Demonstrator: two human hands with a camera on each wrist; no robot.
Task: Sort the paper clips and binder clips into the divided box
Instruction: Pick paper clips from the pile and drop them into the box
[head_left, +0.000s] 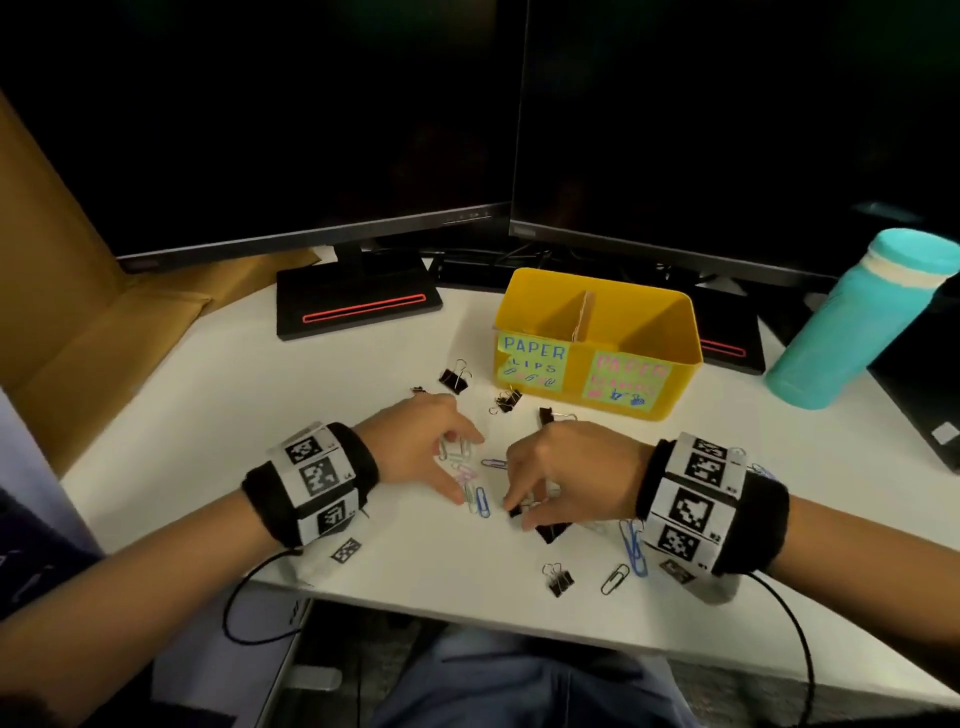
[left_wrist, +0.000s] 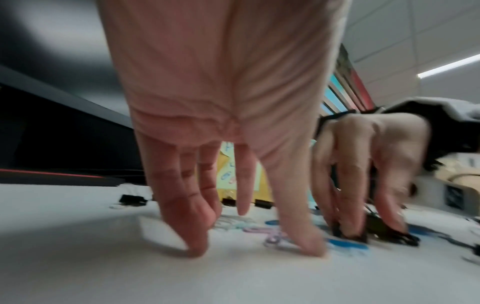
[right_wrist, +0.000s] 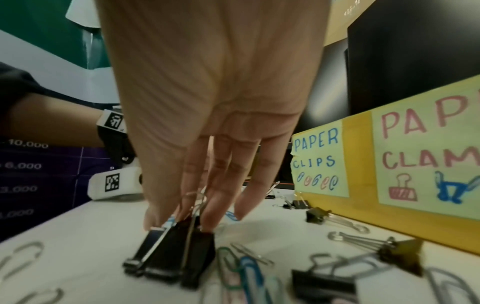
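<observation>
A yellow divided box (head_left: 576, 375) stands behind my hands. Its left half is labelled "PAPER CLIPS" and its right half shows binder clip drawings (right_wrist: 358, 156). My left hand (head_left: 460, 467) arches over a heap of coloured paper clips (head_left: 480, 499), thumb and fingertips (left_wrist: 194, 246) down on the table around them (left_wrist: 275, 238). My right hand (head_left: 519, 512) pinches two black binder clips (right_wrist: 168, 257) that stand on the table, thumb on one side and fingers on the other. Loose binder clips (head_left: 454, 376) lie between my hands and the box.
Another binder clip (head_left: 558, 578), a grey paper clip (head_left: 615, 578) and blue paper clips (head_left: 634, 545) lie near the table's front edge. A teal bottle (head_left: 852, 322) stands at the right. Two dark monitors, with a stand (head_left: 358, 306), fill the back. Cardboard (head_left: 67, 312) leans at the left.
</observation>
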